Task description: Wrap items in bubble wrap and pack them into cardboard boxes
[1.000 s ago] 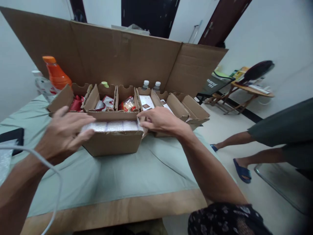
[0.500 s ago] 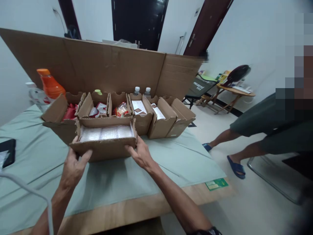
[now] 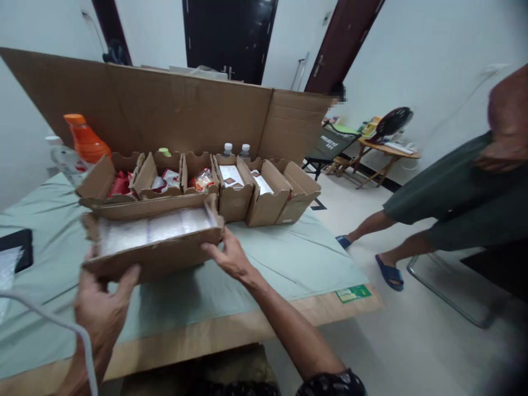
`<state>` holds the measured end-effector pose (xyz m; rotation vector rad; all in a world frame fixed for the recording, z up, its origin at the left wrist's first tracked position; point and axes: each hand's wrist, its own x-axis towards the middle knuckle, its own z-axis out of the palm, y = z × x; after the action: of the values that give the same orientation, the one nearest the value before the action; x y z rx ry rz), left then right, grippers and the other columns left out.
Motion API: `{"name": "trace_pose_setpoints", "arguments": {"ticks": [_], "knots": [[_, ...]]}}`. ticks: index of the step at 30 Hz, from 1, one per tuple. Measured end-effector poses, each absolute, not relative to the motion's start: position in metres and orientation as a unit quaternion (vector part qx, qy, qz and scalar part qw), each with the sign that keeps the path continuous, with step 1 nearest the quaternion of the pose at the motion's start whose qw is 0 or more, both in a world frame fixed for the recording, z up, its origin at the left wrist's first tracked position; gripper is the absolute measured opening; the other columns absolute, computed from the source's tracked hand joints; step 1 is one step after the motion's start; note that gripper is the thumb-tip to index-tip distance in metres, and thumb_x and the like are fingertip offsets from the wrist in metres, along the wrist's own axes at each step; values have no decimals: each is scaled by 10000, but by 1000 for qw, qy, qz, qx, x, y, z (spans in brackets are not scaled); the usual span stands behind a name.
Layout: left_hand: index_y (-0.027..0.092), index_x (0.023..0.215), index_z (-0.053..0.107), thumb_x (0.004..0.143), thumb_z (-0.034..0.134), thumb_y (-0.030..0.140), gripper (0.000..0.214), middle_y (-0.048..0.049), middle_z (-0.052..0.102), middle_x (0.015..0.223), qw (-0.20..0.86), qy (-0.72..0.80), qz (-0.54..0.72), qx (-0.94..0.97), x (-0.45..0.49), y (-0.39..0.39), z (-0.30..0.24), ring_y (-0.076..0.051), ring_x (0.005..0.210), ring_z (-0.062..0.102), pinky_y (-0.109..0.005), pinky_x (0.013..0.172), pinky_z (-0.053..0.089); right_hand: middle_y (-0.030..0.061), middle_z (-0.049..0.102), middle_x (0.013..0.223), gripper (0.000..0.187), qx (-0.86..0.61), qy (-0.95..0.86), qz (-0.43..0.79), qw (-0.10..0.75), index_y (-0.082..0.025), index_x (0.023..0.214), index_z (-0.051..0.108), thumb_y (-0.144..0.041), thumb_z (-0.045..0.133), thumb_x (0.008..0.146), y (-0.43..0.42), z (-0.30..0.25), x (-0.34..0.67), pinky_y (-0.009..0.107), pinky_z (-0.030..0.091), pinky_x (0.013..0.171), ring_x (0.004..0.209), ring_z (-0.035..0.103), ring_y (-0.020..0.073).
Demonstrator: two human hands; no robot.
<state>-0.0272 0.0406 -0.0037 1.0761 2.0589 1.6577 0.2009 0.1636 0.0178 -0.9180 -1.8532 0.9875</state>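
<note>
A long open cardboard box (image 3: 165, 258) with bubble wrap (image 3: 157, 226) inside is held between my two hands, in front of a row of other boxes. My left hand (image 3: 103, 302) grips its left end, thumb on the front wall and fingers round the corner. My right hand (image 3: 226, 254) closes on the right end, thumb on the front. The box tilts, its left end nearer to me. Behind it stand open boxes, with a red packet (image 3: 120, 184), a snack packet (image 3: 203, 180) and a white carton (image 3: 231, 177) in them.
A tall cardboard sheet (image 3: 185, 110) stands behind the boxes, with an orange bottle (image 3: 86, 140) at the left. A grey cable (image 3: 53, 316) crosses the lower left near a dark phone-like object (image 3: 25, 247). At the right stands a person in dark shorts (image 3: 437, 192).
My hands have pulled the box with bubble wrap towards me and to the left. Its left end has swung closer. The view has shifted slightly.
</note>
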Motion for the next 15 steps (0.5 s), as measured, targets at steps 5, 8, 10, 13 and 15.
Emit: {"name": "trace_pose_setpoints", "arguments": {"ticks": [5, 8, 10, 13, 15], "knots": [[270, 1600, 329, 795, 769, 516, 949, -140, 573, 1494, 206, 695, 568, 391, 7, 22, -30, -346, 1339, 588, -575, 1186, 397, 113, 679, 1318, 512, -383, -715, 414, 413, -191, 1343, 596, -445, 627, 898, 169, -15, 245, 441, 479, 1045, 1170, 626, 289], [326, 1627, 221, 790, 802, 472, 1029, -138, 443, 1609, 188, 659, 591, 425, -11, 5, -48, -345, 1429, 498, -579, 1205, 363, 123, 590, 1460, 620, -388, -708, 423, 411, -222, 1467, 488, -480, 615, 919, 161, -27, 258, 451, 463, 1067, 1280, 584, 291], [348, 1635, 163, 737, 844, 486, 1136, -146, 333, 1674, 199, 646, 586, 447, -31, 10, -54, -373, 1485, 423, -604, 1209, 340, 132, 556, 1496, 698, -399, -703, 429, 403, -236, 1507, 438, -497, 645, 893, 159, -31, 260, 462, 474, 1050, 1329, 556, 304], [318, 1640, 140, 640, 904, 502, 1272, -172, 338, 1663, 249, 650, 534, 480, -49, 34, -56, -409, 1495, 398, -608, 1206, 342, 144, 553, 1487, 736, -413, -699, 435, 389, -239, 1495, 439, -496, 681, 849, 163, -33, 258, 459, 517, 981, 1326, 554, 319], [267, 1632, 180, 610, 911, 518, 1281, -190, 419, 1603, 285, 652, 496, 498, -48, 47, -53, -424, 1465, 437, -607, 1196, 363, 147, 569, 1458, 714, -417, -701, 436, 380, -230, 1458, 469, -508, 687, 837, 167, -32, 256, 447, 540, 937, 1275, 580, 321]]}}
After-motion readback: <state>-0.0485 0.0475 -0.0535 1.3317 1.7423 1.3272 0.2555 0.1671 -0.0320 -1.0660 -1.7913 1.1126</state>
